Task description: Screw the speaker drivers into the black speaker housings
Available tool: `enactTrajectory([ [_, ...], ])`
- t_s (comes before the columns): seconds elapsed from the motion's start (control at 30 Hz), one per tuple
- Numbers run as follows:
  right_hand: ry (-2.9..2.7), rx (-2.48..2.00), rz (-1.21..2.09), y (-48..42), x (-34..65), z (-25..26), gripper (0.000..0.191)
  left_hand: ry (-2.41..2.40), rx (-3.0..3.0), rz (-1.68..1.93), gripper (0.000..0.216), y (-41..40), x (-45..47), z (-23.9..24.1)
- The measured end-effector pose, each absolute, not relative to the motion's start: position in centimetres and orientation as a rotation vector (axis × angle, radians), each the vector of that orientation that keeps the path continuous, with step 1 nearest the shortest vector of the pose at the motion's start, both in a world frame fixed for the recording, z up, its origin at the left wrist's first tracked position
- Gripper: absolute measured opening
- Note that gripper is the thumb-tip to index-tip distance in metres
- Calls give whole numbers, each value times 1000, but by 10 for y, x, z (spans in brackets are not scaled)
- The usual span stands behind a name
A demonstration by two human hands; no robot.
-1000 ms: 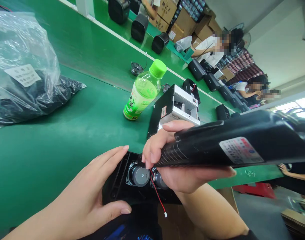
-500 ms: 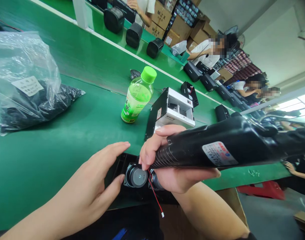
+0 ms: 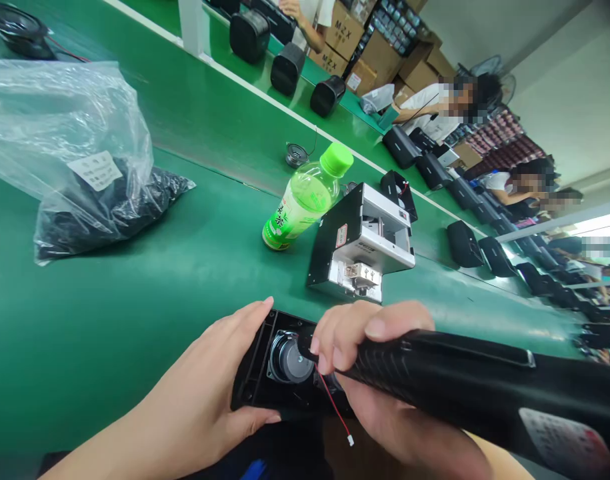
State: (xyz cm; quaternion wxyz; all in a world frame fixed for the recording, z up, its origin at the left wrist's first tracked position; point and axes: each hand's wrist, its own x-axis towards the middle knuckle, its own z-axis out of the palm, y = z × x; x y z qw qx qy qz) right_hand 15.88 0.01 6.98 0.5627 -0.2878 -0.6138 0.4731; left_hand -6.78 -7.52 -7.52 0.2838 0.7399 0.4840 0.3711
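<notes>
My right hand (image 3: 369,373) is wrapped round a black electric screwdriver (image 3: 485,393), its tip down at a round speaker driver (image 3: 291,358) set in a black speaker housing (image 3: 257,377). My left hand (image 3: 199,400) clasps the left end of that housing, fingers along its far edge and thumb on the near edge. A red and black wire (image 3: 335,413) with a white plug hangs from the driver over the table's near edge.
On the green belt (image 3: 135,300) stand a green drink bottle (image 3: 305,200), a black-and-white metal device (image 3: 365,247) and a clear bag of black parts (image 3: 79,167). Black speaker housings (image 3: 465,243) line the far lane, where other people sit among cardboard boxes.
The screwdriver's body has dropped lower and to the right, with its tip still on the speaker driver. My left hand has closed back onto the housing. The view shifted slightly left.
</notes>
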Motion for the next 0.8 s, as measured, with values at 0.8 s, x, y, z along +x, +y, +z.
enactTrajectory([
  [0.8, -1153, -934, 877, -18, 156, 71, 45, 1278, 2060, 1018, 148, -72, -71, -77],
])
